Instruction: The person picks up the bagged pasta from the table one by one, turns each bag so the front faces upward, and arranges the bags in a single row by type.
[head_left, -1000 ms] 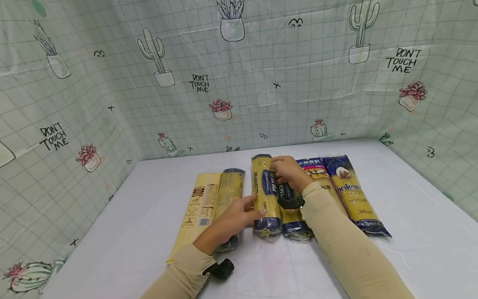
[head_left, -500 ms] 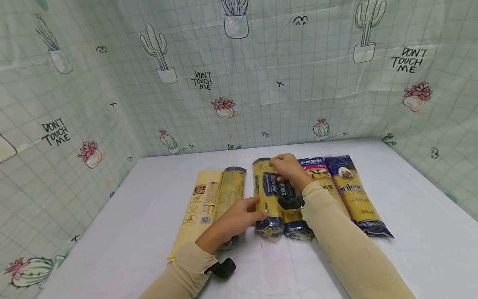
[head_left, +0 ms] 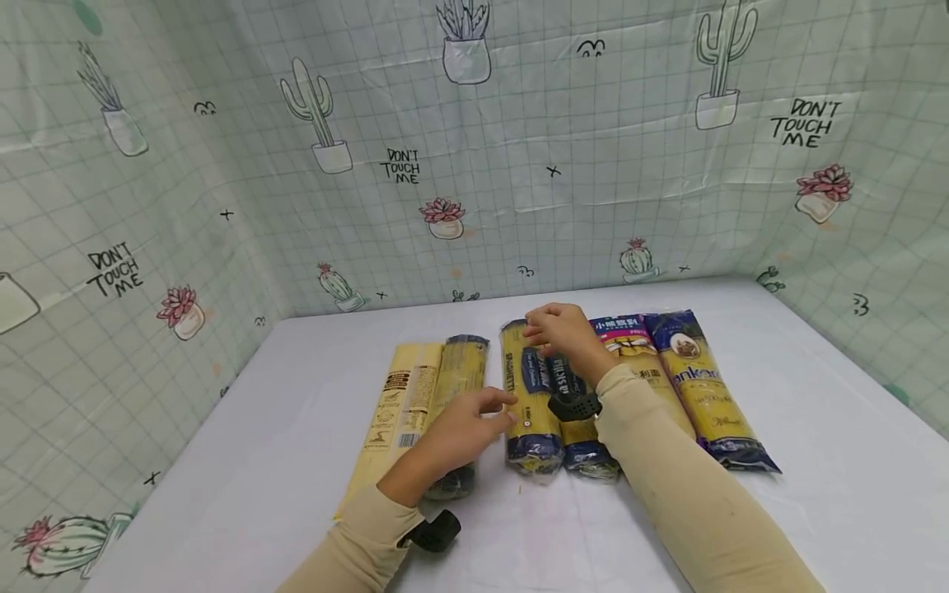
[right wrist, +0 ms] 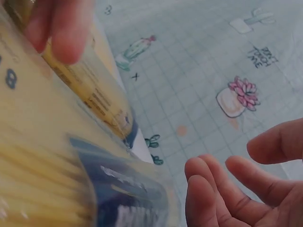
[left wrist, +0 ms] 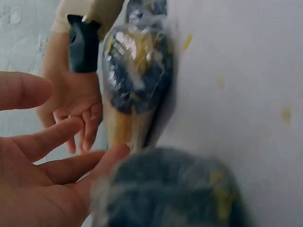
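In the head view a yellow spaghetti pack [head_left: 532, 424] with dark blue ends lies on the white cloth in the middle. My left hand [head_left: 461, 424] is at its left side, fingers relaxed and apart, holding nothing. Over its far end hovers my right hand [head_left: 567, 336], fingers loosely bent and nothing in them. A similar spaghetti pack [head_left: 586, 451] lies right beside it, partly behind my right wrist. The right wrist view has pasta in a clear wrapper [right wrist: 33, 184] close below the fingers. Near my left fingers in the left wrist view is a blue wrapped end [left wrist: 165, 189].
On the left lie a pale yellow noodle pack [head_left: 385, 420] and another spaghetti pack [head_left: 463, 371]. On the right are a pink-and-blue-topped pasta pack [head_left: 652, 375] and a blue-and-yellow pack [head_left: 708, 387]. A patterned curtain [head_left: 519, 222] stands behind the table.
Both hands have let go of the middle spaghetti pack; the left has drawn back slightly leftward and the right has lifted off its far end. The pack has settled beside its right neighbour.
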Demonstrator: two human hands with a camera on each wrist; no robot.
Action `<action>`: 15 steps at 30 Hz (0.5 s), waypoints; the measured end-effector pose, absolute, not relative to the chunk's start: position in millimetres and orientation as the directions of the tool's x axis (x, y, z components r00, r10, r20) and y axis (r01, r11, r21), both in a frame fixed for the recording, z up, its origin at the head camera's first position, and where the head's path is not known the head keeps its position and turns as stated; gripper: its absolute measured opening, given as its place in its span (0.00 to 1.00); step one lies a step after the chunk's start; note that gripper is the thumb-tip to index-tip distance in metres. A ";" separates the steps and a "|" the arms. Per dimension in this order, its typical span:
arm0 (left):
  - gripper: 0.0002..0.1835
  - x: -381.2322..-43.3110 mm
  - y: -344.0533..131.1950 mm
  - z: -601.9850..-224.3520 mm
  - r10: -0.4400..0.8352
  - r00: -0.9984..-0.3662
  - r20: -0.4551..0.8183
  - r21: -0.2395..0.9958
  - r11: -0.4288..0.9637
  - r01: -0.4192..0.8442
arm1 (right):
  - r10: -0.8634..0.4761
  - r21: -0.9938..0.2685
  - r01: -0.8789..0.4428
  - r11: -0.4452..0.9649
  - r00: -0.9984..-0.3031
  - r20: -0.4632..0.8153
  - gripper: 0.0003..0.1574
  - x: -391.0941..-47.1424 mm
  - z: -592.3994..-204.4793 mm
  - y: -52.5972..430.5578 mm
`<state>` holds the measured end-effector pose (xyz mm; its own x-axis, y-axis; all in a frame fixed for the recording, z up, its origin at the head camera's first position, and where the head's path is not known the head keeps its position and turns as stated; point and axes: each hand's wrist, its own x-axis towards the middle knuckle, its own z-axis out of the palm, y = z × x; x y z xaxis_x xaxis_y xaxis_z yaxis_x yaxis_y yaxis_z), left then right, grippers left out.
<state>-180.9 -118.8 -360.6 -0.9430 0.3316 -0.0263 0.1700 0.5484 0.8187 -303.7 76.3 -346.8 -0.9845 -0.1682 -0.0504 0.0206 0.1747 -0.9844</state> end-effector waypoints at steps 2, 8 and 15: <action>0.19 -182.5 -125.0 -360.0 0.330 -0.944 -0.009 0.838 0.517 0.173 | -0.187 -0.985 0.008 0.175 -0.981 -0.041 0.26 -303.1 -348.9 73.0; 0.18 -186.0 -139.8 -356.6 0.349 -0.936 0.034 0.832 0.510 0.220 | -0.255 -0.979 -0.024 0.200 -0.966 -0.029 0.25 -297.3 -352.3 60.2; 0.17 -190.3 -153.6 -353.9 0.365 -0.925 0.103 0.740 0.593 0.316 | -0.349 -0.970 -0.054 0.236 -0.936 -0.033 0.23 -292.8 -355.0 45.2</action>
